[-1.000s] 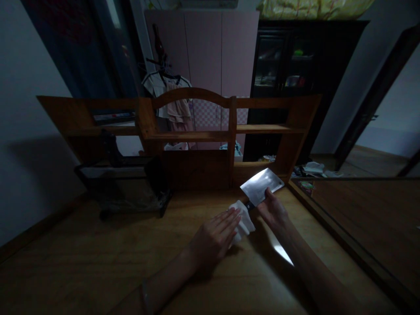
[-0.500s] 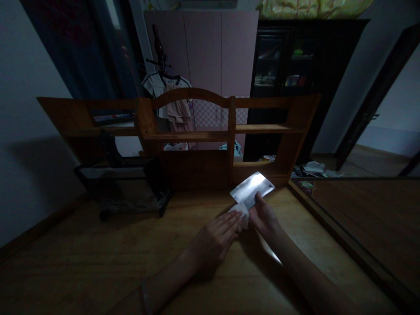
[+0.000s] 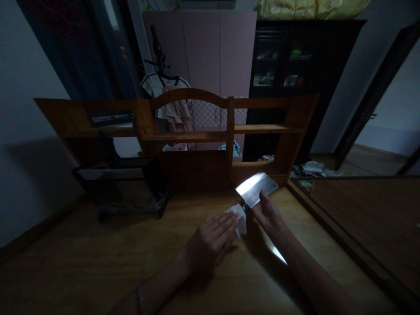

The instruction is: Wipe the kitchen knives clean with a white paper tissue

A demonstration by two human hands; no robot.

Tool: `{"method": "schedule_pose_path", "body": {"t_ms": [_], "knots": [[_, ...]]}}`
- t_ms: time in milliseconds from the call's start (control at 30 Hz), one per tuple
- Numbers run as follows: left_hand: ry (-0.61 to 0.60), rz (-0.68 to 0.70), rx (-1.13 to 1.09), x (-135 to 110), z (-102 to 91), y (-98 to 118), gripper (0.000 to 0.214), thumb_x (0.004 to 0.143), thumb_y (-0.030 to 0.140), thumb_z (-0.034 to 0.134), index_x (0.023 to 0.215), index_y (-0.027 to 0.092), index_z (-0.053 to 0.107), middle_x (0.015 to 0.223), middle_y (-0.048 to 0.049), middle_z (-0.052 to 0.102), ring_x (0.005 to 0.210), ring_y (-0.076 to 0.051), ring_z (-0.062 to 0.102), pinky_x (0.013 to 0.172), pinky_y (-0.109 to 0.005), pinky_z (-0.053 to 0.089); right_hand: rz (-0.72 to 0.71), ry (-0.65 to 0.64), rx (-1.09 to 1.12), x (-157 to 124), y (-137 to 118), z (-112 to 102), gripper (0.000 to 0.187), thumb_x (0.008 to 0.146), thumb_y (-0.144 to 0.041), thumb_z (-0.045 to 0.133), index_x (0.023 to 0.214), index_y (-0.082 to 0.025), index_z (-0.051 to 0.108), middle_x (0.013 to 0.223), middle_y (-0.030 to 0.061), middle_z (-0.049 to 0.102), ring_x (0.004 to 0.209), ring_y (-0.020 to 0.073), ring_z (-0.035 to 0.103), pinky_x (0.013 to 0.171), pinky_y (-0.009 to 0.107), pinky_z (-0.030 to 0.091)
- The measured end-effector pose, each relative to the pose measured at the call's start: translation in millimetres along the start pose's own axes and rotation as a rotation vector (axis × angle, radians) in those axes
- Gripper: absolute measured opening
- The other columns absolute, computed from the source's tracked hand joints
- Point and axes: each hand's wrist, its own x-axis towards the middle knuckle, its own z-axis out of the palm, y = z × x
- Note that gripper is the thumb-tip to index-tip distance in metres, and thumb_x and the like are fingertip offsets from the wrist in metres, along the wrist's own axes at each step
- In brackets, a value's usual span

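A cleaver with a broad shiny blade and a small hole near its far corner is held above the wooden desk. My right hand grips the blade by its lower edge, thumb on the upper face. Around the handle, my left hand is closed with a white tissue between its fingers and the handle. Only a short dark piece of the handle shows next to the blade; the tissue and fingers hide the rest.
A wooden shelf unit stands along the back of the desk. On the left is a black-framed rack. A raised wooden edge runs down the right side. Behind are a pink wardrobe and a dark cabinet.
The cleaver and my right hand have shifted slightly right, and the blade has tilted. My left hand has slid down the handle with the tissue, baring a dark piece near the blade.
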Motion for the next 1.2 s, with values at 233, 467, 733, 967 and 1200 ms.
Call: {"method": "schedule_pose_path", "body": {"t_ms": [233,467,733,967,1200], "knots": [[-0.182,-0.082,-0.091,7.1,6.3,7.4,0.050,0.092,0.016,0.037,0.141,0.008,0.032,0.147,-0.0136,0.032,0.138,-0.022,0.024,0.111,-0.043,0.031,0.353,-0.116,-0.032,-12.8,26.4,5.7,0.037,0.088,-0.048,0.049,0.092,-0.014,0.063,0.075,0.0074,0.072,0.064,0.0197,0.069,0.063,0.031,0.056],[-0.196,-0.235,-0.348,6.0,-3.6,5.5,0.065,0.090,0.032,0.044,0.147,0.018,0.017,0.153,-0.0078,0.019,0.140,-0.023,0.018,0.113,-0.043,0.027,0.372,-0.182,-0.076,-18.4,33.6,11.2,0.034,0.089,-0.045,0.050,0.092,-0.013,0.063,0.076,0.0059,0.072,0.070,0.0193,0.070,0.071,0.031,0.055],[0.058,-0.545,-0.252,4.4,9.5,-4.5,0.053,0.093,0.027,0.041,0.144,0.023,0.026,0.151,-0.0052,0.026,0.140,-0.021,0.019,0.114,-0.047,0.023,0.406,-0.078,-0.023,-14.7,34.0,9.4,0.028,0.093,-0.034,0.044,0.101,-0.013,0.061,0.084,0.0059,0.073,0.082,0.0195,0.070,0.085,0.035,0.051],[-0.120,-0.386,-0.206,2.2,19.7,-5.1,0.060,0.091,0.026,0.044,0.146,0.020,0.020,0.152,-0.0074,0.022,0.140,-0.021,0.017,0.113,-0.047,0.024,0.388,-0.083,-0.007,-13.1,37.3,5.4,0.028,0.090,-0.036,0.049,0.100,-0.014,0.062,0.090,0.0066,0.073,0.092,0.0210,0.068,0.089,0.038,0.049],[-0.141,-0.306,-0.176,5.9,16.9,0.0,0.053,0.095,0.021,0.035,0.146,0.021,0.020,0.152,-0.0061,0.021,0.139,-0.018,0.019,0.111,-0.041,0.031,0.222,-0.067,-0.010,-5.8,23.7,2.0,0.021,0.088,-0.029,0.051,0.101,-0.016,0.063,0.092,0.0053,0.073,0.094,0.0199,0.067,0.089,0.036,0.051]]}}
